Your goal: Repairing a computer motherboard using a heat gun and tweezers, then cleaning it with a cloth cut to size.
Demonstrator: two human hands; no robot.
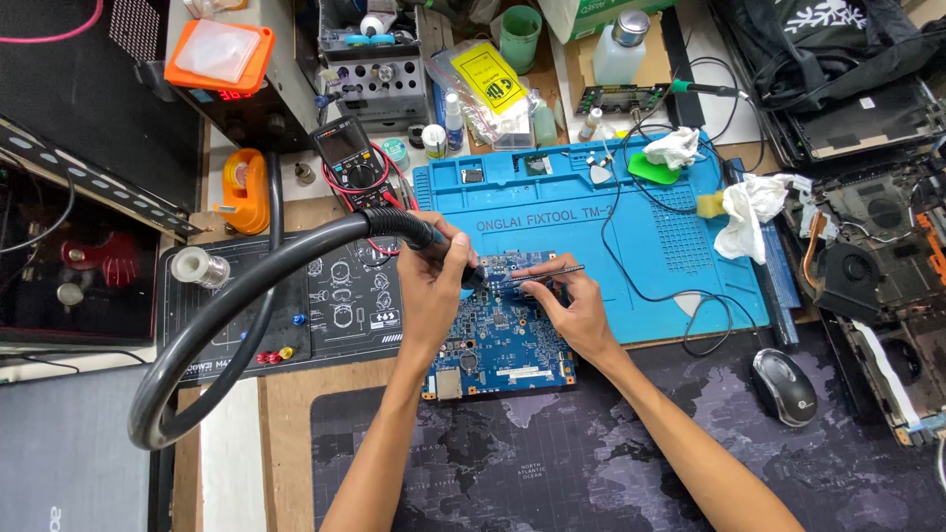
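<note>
Left hand point(431, 286) fingers grasp hot-air handle point(414, 232), right hand point(576, 310) fingers grasp tweezers point(542, 274) over circuit board point(503, 345).

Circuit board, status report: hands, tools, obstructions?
Left hand gripping hot-air wand. Right hand holding tweezers. Both over blue circuit board. Thick hose loops left, clear.

hot-air wand point(419, 234), tweezers point(547, 273), blue circuit board point(503, 340)

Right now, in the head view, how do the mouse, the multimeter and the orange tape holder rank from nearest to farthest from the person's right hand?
From the right hand:
1. Mouse, on the dark mat to its right and a bit toward the person.
2. Multimeter, up and left, past the left hand.
3. Orange tape holder, farther left still, by the bench edge.
</note>
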